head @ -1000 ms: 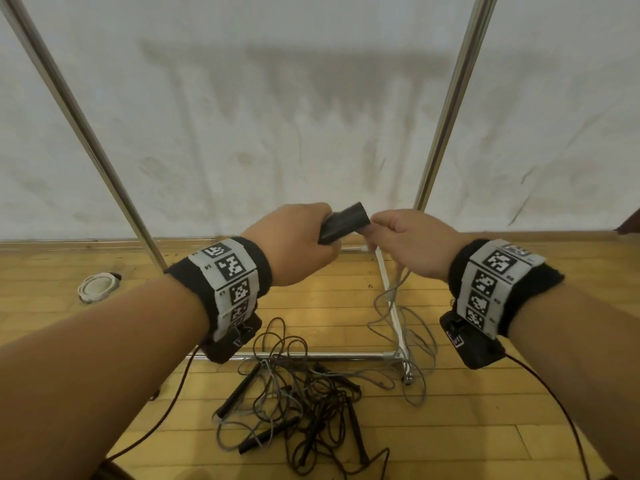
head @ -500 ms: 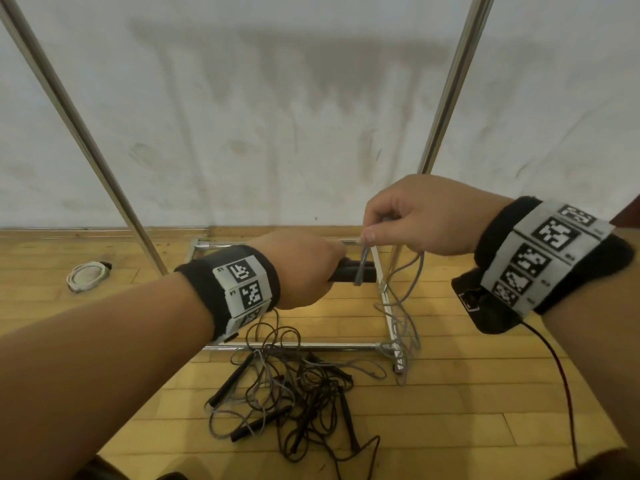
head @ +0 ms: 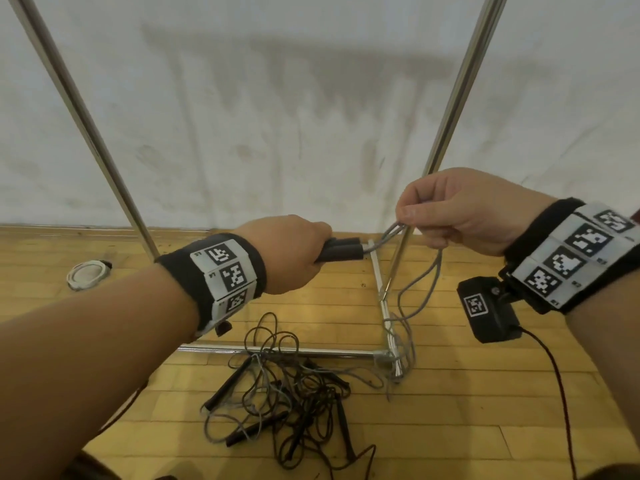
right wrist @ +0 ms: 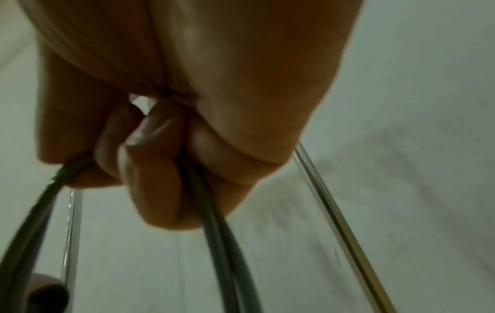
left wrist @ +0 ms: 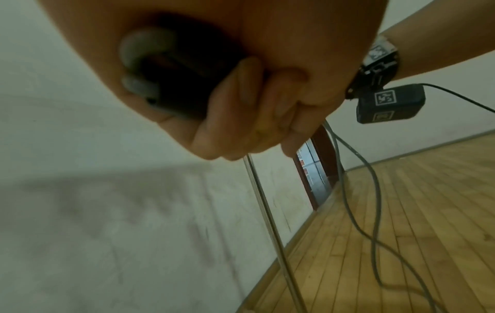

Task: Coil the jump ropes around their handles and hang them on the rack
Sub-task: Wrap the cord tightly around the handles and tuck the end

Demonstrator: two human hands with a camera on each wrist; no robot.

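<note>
A: Item one, held?
B: I'm seeing my left hand [head: 294,254] wrapping tight around both black handles [head: 341,250]; my right hand [head: 457,209], at their two o'clock, is pinching the grey rope [head: 389,233].
A: Remaining stock?
B: Tangled ropes [head: 284,386] are lying at six o'clock, against the rack [head: 277,351] base.

You have two handles [head: 341,250] in hand, four more [head: 228,384] on the floor, two rack poles [head: 453,84].
</note>
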